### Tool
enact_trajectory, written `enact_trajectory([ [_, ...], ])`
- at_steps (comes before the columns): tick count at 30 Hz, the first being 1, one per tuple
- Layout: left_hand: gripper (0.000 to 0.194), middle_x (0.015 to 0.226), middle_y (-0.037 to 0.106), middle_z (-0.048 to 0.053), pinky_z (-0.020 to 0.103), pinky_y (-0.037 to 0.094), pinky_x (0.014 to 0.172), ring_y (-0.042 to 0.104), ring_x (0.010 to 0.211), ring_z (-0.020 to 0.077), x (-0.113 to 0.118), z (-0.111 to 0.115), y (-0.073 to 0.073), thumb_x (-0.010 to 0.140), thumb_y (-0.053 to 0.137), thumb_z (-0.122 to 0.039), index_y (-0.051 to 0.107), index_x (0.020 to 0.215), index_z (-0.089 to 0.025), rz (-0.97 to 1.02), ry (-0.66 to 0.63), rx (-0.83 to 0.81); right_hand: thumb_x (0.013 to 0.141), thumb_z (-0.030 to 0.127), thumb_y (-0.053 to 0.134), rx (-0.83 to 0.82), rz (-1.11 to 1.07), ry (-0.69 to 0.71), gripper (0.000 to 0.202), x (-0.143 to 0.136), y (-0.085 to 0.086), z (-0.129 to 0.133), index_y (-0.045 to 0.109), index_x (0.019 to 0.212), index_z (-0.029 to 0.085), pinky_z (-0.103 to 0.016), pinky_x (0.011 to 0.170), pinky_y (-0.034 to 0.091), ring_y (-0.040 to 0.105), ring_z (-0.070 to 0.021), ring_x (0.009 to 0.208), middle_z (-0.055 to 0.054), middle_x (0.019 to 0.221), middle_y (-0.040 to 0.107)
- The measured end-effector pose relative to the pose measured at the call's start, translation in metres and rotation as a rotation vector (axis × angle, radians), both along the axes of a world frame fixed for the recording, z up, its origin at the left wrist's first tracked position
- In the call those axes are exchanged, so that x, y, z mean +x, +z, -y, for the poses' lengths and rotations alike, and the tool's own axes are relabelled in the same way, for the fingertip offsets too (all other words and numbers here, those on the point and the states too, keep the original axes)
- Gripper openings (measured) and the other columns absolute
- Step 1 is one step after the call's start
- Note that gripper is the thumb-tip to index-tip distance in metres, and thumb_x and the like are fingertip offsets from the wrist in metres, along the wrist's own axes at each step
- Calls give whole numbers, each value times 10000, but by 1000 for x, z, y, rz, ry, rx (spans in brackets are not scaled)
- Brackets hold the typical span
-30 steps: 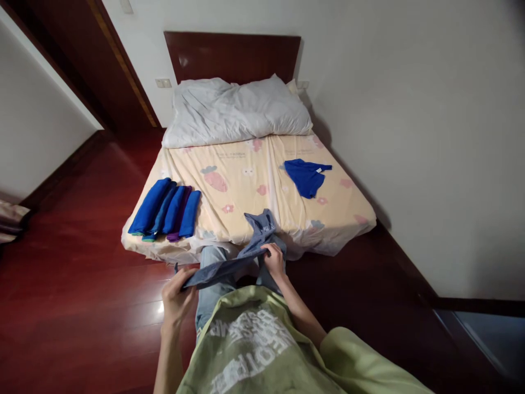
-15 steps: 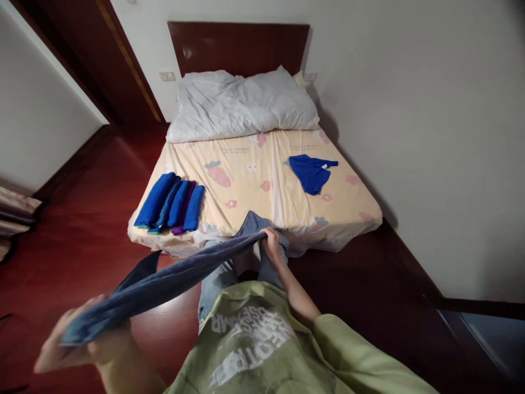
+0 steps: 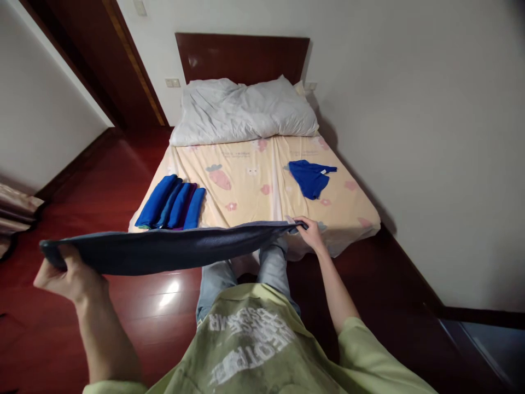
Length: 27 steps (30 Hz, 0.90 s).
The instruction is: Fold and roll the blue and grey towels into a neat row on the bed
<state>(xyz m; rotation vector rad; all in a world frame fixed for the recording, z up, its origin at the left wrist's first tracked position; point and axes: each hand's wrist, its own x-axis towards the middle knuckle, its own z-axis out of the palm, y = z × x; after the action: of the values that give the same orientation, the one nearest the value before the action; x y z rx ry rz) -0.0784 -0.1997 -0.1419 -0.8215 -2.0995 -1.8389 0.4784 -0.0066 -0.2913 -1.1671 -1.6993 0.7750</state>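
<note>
A long dark blue-grey cloth (image 3: pixel 172 251) is stretched sideways in front of my body, above my legs and the bed's near edge. Its left end is gripped by my left hand (image 3: pixel 71 276), fingers wrapped round it, over the floor at the left. My right hand (image 3: pixel 308 231) pinches the cloth's right end near the foot of the bed. Several rolled or folded blue and purple cloths (image 3: pixel 174 202) lie side by side on the bed's near left part. One loose blue garment (image 3: pixel 309 179) with a white tag lies on the right side of the bed.
The bed (image 3: pixel 246 197) has a yellow patterned sheet, a bunched white quilt (image 3: pixel 241 109) at its far end and a dark wooden headboard (image 3: pixel 241 59). A wall stands to the right, a brown door (image 3: pixel 98 60) at the far left, and a striped curtain (image 3: pixel 16 210) at the left edge.
The cloth has gone from a slanted, twisted strip to a more level, wider spread. My right hand has moved right, my left hand up. The view has tilted slightly up.
</note>
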Motion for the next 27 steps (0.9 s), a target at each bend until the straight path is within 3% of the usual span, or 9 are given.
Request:
enact_trajectory([
  [3, 268, 780, 615, -2, 429, 508, 793, 640, 797, 207, -9, -9, -9, 783, 578, -429, 618, 808, -165, -84, 56, 120, 706, 272, 653, -155, -103, 92, 177, 6, 5, 9, 730, 848, 199, -355, 834, 562, 700, -234, 868, -57, 893, 744],
  [8, 299, 845, 606, -1, 399, 416, 770, 642, 918, 194, -30, -13, -28, 886, 554, -372, 648, 1022, -123, -51, -90, -132, 629, 361, 803, -317, -511, -64, 263, 10, 13, 14, 701, 822, 213, -287, 663, 553, 665, -174, 723, -14, 802, 717],
  [14, 245, 663, 492, -37, 288, 369, 616, 496, 653, 121, -41, -22, -37, 819, 623, -378, 631, 829, -134, -17, -80, -175, 572, 579, 898, -341, -641, -207, 502, 21, 31, -1, 613, 718, 192, -266, 627, 542, 622, -148, 656, 15, 673, 641],
  [20, 131, 629, 459, -54, 221, 376, 598, 426, 617, 105, -34, -37, -32, 822, 596, -249, 600, 811, -119, 21, -94, -143, 652, 666, 830, -168, -551, -265, 540, 34, 51, -9, 592, 731, 188, -240, 654, 519, 606, -138, 692, 31, 672, 587],
  [22, 98, 663, 501, -48, 221, 421, 647, 468, 643, 104, -30, -44, -29, 824, 591, -188, 617, 862, -102, 28, -145, -115, 694, 654, 808, -111, -532, -268, 514, 42, 60, -11, 620, 778, 183, -245, 688, 523, 615, -143, 728, 23, 707, 594],
  [27, 228, 875, 652, 16, 221, 464, 745, 587, 785, 111, -21, -69, -21, 866, 596, -137, 665, 1073, -70, -26, -325, -130, 711, 635, 808, -9, -475, -312, 497, 64, 84, -22, 613, 757, 180, -248, 655, 516, 593, -142, 700, 23, 704, 569],
])
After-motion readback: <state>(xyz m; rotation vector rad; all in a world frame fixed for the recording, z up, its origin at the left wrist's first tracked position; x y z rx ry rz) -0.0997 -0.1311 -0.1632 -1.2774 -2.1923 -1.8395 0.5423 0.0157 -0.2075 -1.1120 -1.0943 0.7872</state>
